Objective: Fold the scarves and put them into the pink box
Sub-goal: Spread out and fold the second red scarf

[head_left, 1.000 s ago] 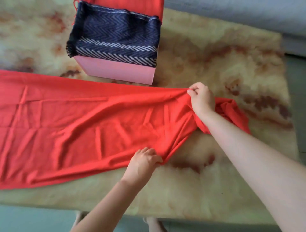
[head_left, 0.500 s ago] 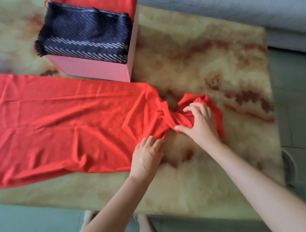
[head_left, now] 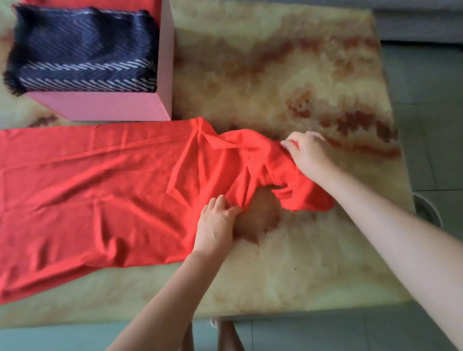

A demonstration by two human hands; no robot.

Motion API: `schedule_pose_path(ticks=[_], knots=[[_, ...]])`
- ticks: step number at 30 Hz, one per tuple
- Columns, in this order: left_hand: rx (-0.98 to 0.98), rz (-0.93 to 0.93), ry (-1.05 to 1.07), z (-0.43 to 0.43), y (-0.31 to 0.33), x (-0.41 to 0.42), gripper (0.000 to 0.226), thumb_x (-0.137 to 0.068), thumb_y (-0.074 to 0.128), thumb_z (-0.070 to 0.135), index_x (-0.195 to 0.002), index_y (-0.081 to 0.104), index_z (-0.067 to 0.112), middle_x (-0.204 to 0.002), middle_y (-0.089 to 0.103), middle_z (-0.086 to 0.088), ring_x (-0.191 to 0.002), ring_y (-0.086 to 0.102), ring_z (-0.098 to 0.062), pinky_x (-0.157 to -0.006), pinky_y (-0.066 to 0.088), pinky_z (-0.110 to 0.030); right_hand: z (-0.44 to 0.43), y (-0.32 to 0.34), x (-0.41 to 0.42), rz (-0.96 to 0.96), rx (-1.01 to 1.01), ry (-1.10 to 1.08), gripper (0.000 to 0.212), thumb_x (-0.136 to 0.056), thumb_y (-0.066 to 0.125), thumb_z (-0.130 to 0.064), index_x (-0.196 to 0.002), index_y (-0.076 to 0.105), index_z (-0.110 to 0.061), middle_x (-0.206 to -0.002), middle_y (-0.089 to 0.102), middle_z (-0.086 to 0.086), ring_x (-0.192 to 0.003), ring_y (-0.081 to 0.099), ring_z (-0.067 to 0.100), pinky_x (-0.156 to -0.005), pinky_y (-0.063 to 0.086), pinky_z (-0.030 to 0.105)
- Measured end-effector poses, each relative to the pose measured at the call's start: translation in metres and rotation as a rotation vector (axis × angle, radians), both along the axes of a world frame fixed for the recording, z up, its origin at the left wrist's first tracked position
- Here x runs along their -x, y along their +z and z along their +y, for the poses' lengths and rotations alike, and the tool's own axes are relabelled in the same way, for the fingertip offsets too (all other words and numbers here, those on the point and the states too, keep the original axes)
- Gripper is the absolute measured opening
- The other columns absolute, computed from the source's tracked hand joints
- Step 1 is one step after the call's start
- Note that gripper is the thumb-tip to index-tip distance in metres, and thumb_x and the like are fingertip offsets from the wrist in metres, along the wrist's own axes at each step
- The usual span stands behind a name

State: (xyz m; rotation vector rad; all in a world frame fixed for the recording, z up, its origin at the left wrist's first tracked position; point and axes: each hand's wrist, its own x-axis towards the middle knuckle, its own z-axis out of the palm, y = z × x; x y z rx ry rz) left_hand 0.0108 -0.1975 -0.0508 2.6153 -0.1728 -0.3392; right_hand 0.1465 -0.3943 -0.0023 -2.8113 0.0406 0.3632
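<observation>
The pink box [head_left: 100,106] stands beyond the left hand [head_left: 215,225], off to its left. It holds a folded navy scarf [head_left: 80,50] with pale zigzag stripes, and a strip of red cloth [head_left: 100,3] shows behind that. The red scarf [head_left: 100,188] lies on the surface [head_left: 275,75] on the near side of the box. Its long axis runs sideways, from far left of the left hand across to the right hand [head_left: 308,155]. The right hand clutches the bunched, twisted end. The left hand pinches the scarf's near edge, with creases fanning out from its thumb.
</observation>
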Motion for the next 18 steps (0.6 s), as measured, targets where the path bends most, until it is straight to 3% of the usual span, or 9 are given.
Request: schedule_pose_path(ticks=[2,4,6,8,12,14,16,18], knots=[[0.016,-0.056,-0.020,0.006,0.000,0.018,0.040,-0.070,0.038,0.014,-0.085,0.074,0.023,-0.077,0.056,-0.004,-0.069,0.057,-0.028,-0.062,0.049,-0.034,-0.004,0.003,-0.023,0.244,0.033,0.020,0.031,-0.093,0.056,-0.029,-0.095,0.068,-0.001,-0.096,0.067,0.021,-0.098,0.060,0.035,-0.073,0.038,0.030],[0.002,-0.084,-0.065,0.010,0.001,0.033,0.040,-0.069,0.037,0.016,-0.082,0.073,0.027,-0.077,0.054,0.001,-0.067,0.057,-0.023,-0.058,0.047,-0.030,-0.008,0.000,-0.035,0.332,0.089,0.019,0.030,-0.089,0.060,-0.028,-0.094,0.068,0.000,-0.098,0.067,0.019,-0.097,0.062,0.034,-0.078,0.044,0.031],[-0.020,-0.070,-0.086,0.011,0.003,0.042,0.034,-0.071,0.047,0.012,-0.083,0.073,0.030,-0.079,0.055,0.004,-0.071,0.057,-0.021,-0.059,0.050,-0.032,-0.015,-0.008,-0.037,0.159,0.137,-0.041,0.026,-0.089,0.060,-0.029,-0.103,0.066,-0.007,-0.113,0.063,0.014,-0.109,0.055,0.032,-0.092,0.041,0.035],[0.015,-0.059,-0.054,0.008,0.004,0.038,0.026,-0.073,0.058,0.012,-0.087,0.072,0.029,-0.084,0.056,0.004,-0.074,0.057,-0.021,-0.063,0.052,-0.035,-0.022,-0.007,-0.031,-0.056,0.132,-0.122,0.027,-0.091,0.056,-0.030,-0.109,0.064,-0.012,-0.120,0.057,0.012,-0.117,0.045,0.032,-0.098,0.032,0.034],[0.037,-0.133,-0.032,-0.001,0.010,0.008,0.036,-0.073,0.055,0.013,-0.105,0.067,0.024,-0.097,0.059,-0.001,-0.081,0.056,-0.025,-0.069,0.052,-0.035,-0.034,0.000,0.011,-0.196,-0.215,-0.145,0.036,-0.086,0.063,-0.039,-0.106,0.066,-0.010,-0.117,0.059,0.010,-0.115,0.050,0.027,-0.098,0.031,0.028],[0.058,-0.139,-0.036,-0.010,0.012,-0.010,0.052,-0.066,0.066,0.003,-0.114,0.064,0.022,-0.112,0.060,-0.004,-0.093,0.058,-0.029,-0.076,0.052,-0.039,-0.042,-0.002,0.045,-0.099,-0.264,-0.113,0.061,-0.072,0.076,-0.045,-0.122,0.059,-0.013,-0.132,0.049,0.009,-0.126,0.042,0.024,-0.106,0.026,0.027],[0.090,-0.139,-0.077,-0.023,0.014,-0.025,0.064,-0.062,0.072,0.000,-0.122,0.061,0.021,-0.126,0.057,-0.008,-0.107,0.057,-0.032,-0.084,0.050,-0.043,-0.055,-0.012,0.078,0.005,-0.149,-0.069,0.098,-0.057,0.085,-0.047,-0.140,0.041,-0.021,-0.150,0.028,0.008,-0.138,0.026,0.027,-0.114,0.017,0.038],[0.111,-0.138,-0.150,-0.038,0.017,-0.037,0.073,-0.063,0.074,0.002,-0.131,0.054,0.021,-0.137,0.051,-0.008,-0.118,0.052,-0.032,-0.092,0.046,-0.042,-0.069,-0.025,0.104,0.013,-0.114,-0.069,0.120,-0.046,0.090,-0.043,-0.146,0.024,-0.029,-0.156,0.009,0.005,-0.143,0.017,0.028,-0.115,0.017,0.046]])
